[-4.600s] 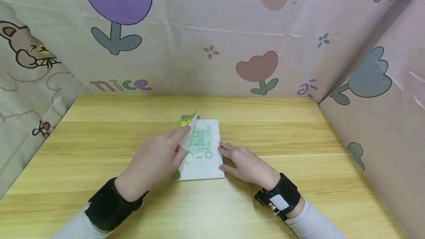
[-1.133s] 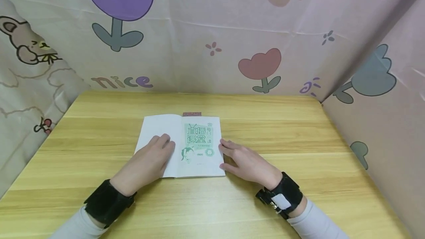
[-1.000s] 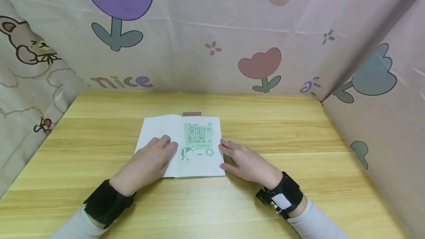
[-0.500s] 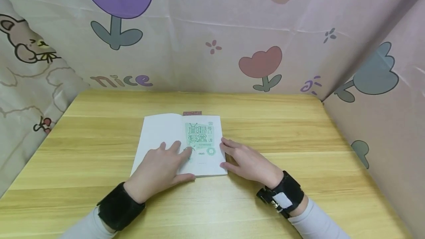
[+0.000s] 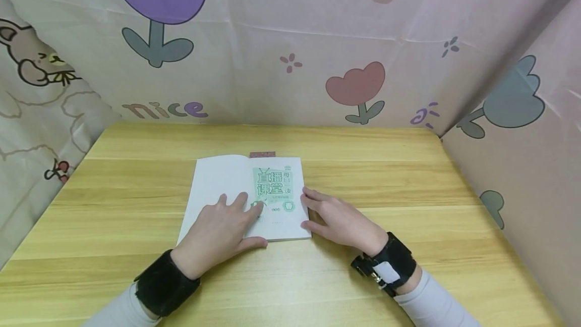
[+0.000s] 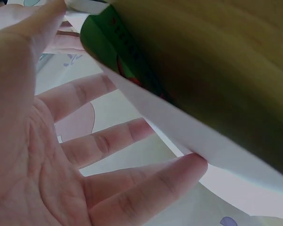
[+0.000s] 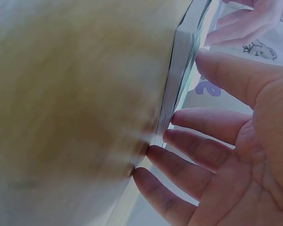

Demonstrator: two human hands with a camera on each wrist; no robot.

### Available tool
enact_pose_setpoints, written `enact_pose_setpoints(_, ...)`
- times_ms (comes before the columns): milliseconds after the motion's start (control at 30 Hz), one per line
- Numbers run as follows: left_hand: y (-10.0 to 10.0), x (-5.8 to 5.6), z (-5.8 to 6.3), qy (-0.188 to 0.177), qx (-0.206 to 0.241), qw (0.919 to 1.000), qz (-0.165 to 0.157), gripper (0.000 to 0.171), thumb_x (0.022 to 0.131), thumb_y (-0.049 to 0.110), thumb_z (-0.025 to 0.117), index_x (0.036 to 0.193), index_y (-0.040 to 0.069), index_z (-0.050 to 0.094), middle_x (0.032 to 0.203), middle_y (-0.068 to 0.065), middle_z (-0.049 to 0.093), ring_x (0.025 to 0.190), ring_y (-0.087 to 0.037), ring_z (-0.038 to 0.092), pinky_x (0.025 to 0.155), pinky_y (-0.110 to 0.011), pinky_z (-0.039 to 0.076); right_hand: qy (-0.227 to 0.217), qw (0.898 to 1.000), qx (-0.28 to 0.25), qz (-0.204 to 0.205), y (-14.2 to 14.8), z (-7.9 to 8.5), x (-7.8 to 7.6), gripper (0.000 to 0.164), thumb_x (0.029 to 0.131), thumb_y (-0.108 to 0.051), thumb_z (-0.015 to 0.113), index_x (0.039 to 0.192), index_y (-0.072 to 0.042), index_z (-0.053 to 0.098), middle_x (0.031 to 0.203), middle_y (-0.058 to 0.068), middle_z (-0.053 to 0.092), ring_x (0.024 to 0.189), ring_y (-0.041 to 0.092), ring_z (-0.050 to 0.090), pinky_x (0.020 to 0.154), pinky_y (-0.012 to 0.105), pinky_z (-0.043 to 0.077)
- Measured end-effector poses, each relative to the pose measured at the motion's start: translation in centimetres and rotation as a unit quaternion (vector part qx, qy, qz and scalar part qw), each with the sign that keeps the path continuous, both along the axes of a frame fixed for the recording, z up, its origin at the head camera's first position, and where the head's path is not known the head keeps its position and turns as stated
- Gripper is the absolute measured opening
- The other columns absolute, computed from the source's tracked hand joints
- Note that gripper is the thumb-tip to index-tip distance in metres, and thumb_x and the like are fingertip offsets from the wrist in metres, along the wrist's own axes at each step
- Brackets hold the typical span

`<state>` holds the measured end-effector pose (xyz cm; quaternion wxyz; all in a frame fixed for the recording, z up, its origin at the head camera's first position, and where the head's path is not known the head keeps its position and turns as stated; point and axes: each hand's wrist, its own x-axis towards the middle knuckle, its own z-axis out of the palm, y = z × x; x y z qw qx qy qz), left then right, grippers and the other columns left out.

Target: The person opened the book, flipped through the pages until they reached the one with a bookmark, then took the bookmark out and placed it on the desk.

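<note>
A book lies open on the table, a blank white page on its left and a title page in green print on its right. My left hand rests with spread fingers across the fold, its index fingertip on the green picture and its thumb by the lower edge. In the left wrist view the fingertips press the white page, and a green strip of the cover shows. My right hand touches the book's right edge with straight fingers. The right wrist view shows those fingertips along the page block.
A small dark reddish piece sticks out past the book's top edge. The wooden table extends on all sides of the book. Behind and beside it hang patterned cloths. Black bands are strapped on both wrists.
The cover, half lifted earlier, now lies turned to the left. My left hand has slid right from the blank page to the fold, fingers spreading. My right hand stays at the edge.
</note>
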<state>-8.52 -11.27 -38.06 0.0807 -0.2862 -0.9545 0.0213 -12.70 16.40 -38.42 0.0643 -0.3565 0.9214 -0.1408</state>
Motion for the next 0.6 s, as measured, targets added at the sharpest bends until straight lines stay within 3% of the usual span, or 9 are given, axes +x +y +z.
enact_pose_setpoints(133,0.00,-0.03,0.03,-0.004,-0.002,1.0000,0.001,0.082,0.075,0.081,0.048,0.129,0.021,0.063,0.103,-0.012,0.057,0.067,-0.029,0.052,0.043,-0.034,0.044,-0.008,1.000,-0.011,-0.002,0.26,0.32,0.05,0.066,0.090,-0.042,0.064,0.141,-0.002,0.049,0.149,0.016,0.034,0.132,0.023,0.037,0.099,0.033,0.036)
enact_pose_setpoints(333,0.05,-0.03,0.06,-0.004,-0.001,1.0000,0.001,0.082,0.075,0.080,0.049,0.129,0.021,0.063,0.102,-0.011,0.056,0.066,-0.027,0.048,0.042,-0.032,0.041,-0.017,1.000,-0.022,0.006,0.45,0.64,0.13,0.084,0.078,-0.054,0.071,0.142,-0.005,0.049,0.149,0.017,0.034,0.132,0.024,0.038,0.102,0.035,0.034)
enact_pose_setpoints(600,0.13,-0.01,0.15,-0.012,-0.011,0.9999,0.006,0.080,0.076,0.078,0.051,0.130,0.020,0.063,0.103,-0.011,0.055,0.066,-0.026,0.047,0.042,-0.031,0.040,-0.009,1.000,-0.023,0.017,0.15,0.58,0.18,0.083,0.072,-0.051,0.077,0.139,-0.009,0.053,0.145,0.019,0.040,0.128,0.026,0.042,0.100,0.037,0.037)
